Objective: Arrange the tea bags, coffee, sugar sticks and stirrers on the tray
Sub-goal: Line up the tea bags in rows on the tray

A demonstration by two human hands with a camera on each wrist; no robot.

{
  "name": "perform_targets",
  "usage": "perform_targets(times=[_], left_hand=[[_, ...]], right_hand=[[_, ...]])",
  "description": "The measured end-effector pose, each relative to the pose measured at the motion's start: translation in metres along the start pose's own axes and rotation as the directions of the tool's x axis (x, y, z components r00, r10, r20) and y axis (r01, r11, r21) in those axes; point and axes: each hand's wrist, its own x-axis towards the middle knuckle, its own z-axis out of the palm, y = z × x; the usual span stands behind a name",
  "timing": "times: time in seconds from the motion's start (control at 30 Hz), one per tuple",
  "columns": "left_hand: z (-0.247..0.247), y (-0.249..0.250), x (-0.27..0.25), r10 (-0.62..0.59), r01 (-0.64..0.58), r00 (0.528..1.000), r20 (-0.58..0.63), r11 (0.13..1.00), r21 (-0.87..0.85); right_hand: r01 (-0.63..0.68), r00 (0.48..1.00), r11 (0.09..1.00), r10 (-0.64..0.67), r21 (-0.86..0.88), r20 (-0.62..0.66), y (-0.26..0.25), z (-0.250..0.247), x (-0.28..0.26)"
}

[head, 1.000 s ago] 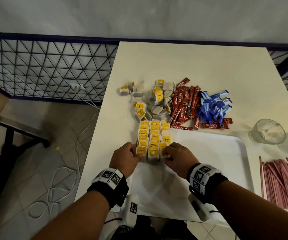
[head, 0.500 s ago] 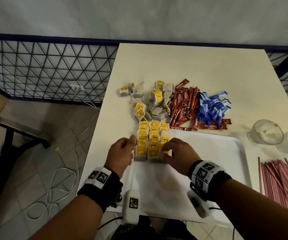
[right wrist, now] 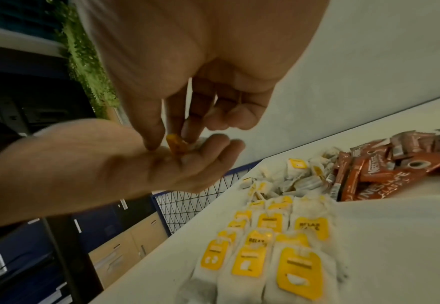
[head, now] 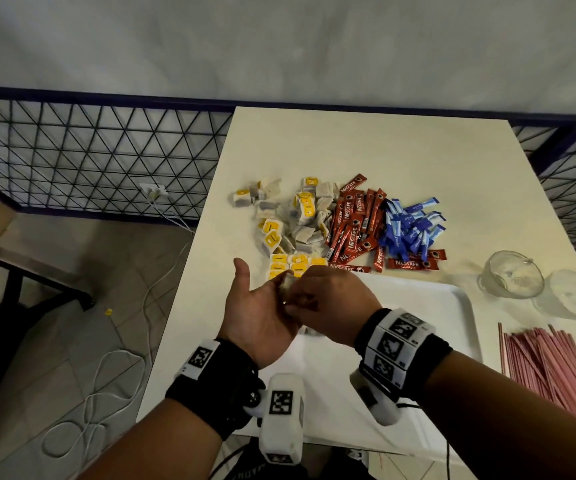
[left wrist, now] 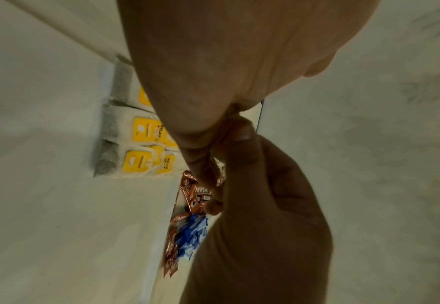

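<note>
Left hand (head: 262,317) flat, palm up; right hand (head: 331,306) pinching tea bag (head: 285,284) on it.

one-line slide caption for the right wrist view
Right hand pinches a yellow-tagged tea bag off the open left hand, above tea bag rows on the tray.

tray (head: 446,306) right bare, glasses (head: 510,277) beyond

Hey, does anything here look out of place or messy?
Yes. One tea bag is off the tray, lying in the left hand while the right hand pinches its yellow tag. Loose tea bags remain jumbled on the table.
</note>
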Motion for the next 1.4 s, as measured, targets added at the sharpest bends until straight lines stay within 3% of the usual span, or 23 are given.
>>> perform_targets(times=[0.13,0.27,0.37,0.43,0.5,0.57,0.63,0.7,0.77,0.83,0.87,0.93,1.0,1.13,1.23,1.33,1.4], left_hand=[[0.004,-0.003,0.001,0.008,-0.007,1.000,-0.021,0.999,0.040],[0.008,-0.006,0.006,0.048,-0.027,0.990,-0.135,0.988,0.153],[0.008,-0.009,0.011,0.053,-0.001,0.971,-0.232,0.976,0.216],[0.010,-0.012,0.013,0.098,-0.028,0.936,-0.337,0.978,0.208],[0.011,-0.014,0.014,0.210,-0.087,0.863,-0.460,0.958,0.274],[0.014,-0.011,0.010,0.355,-0.154,0.820,-0.449,0.892,0.425],[0.015,-0.010,0.004,0.516,-0.257,0.817,-0.257,0.725,0.640],[0.015,-0.009,-0.002,0.596,-0.340,0.801,0.054,0.379,0.861],[0.013,-0.003,-0.001,0.609,-0.370,0.742,0.278,0.026,0.929],[0.012,0.010,0.002,0.592,-0.354,0.680,0.431,-0.250,0.901],[0.013,0.019,0.003,0.550,-0.337,0.674,0.493,-0.365,0.868],[0.017,0.036,0.004,0.410,-0.335,0.724,0.555,-0.495,0.802],[0.021,0.046,0.003,0.304,-0.351,0.792,0.529,-0.483,0.802],[0.015,0.038,0.004,0.313,-0.306,0.872,0.376,-0.250,0.919],[0.003,0.027,0.009,0.339,-0.240,0.897,0.283,-0.164,0.957],[-0.006,0.022,0.013,0.349,-0.219,0.907,0.235,-0.085,0.972],[-0.010,0.018,0.015,0.314,-0.201,0.925,0.215,-0.078,0.977]], right_hand=[[-0.093,0.993,0.995,0.096,0.045,-0.070,0.004,-0.005,-0.002],[-0.329,0.944,0.906,0.328,0.267,0.050,0.007,-0.013,-0.002],[-0.400,0.910,0.819,0.407,0.411,0.076,0.009,-0.016,-0.003],[-0.412,0.885,0.733,0.463,0.541,0.046,0.009,-0.017,-0.004],[-0.397,0.861,0.638,0.508,0.660,0.026,0.009,-0.018,-0.004],[-0.367,0.854,0.572,0.519,0.734,0.023,0.011,-0.017,-0.003],[-0.335,0.862,0.532,0.507,0.778,0.024,0.011,-0.016,-0.003],[-0.296,0.876,0.483,0.482,0.824,0.032,0.009,-0.016,-0.003],[-0.292,0.878,0.469,0.476,0.833,0.040,0.008,-0.014,-0.003],[-0.323,0.867,0.584,0.498,0.745,-0.015,0.009,-0.014,-0.003],[-0.342,0.865,0.676,0.498,0.653,-0.062,0.011,-0.015,-0.005],[-0.317,0.908,0.827,0.406,0.463,-0.102,0.013,-0.016,-0.007],[-0.242,0.950,0.881,0.300,0.406,-0.085,0.010,-0.016,-0.005],[-0.297,0.917,0.807,0.389,0.510,-0.082,0.017,-0.007,0.000],[-0.315,0.900,0.751,0.431,0.580,-0.069,0.025,-0.001,-0.003],[-0.318,0.913,0.772,0.406,0.550,-0.042,0.030,0.000,-0.006],[-0.348,0.917,0.788,0.399,0.508,0.009,0.032,-0.001,-0.007]])
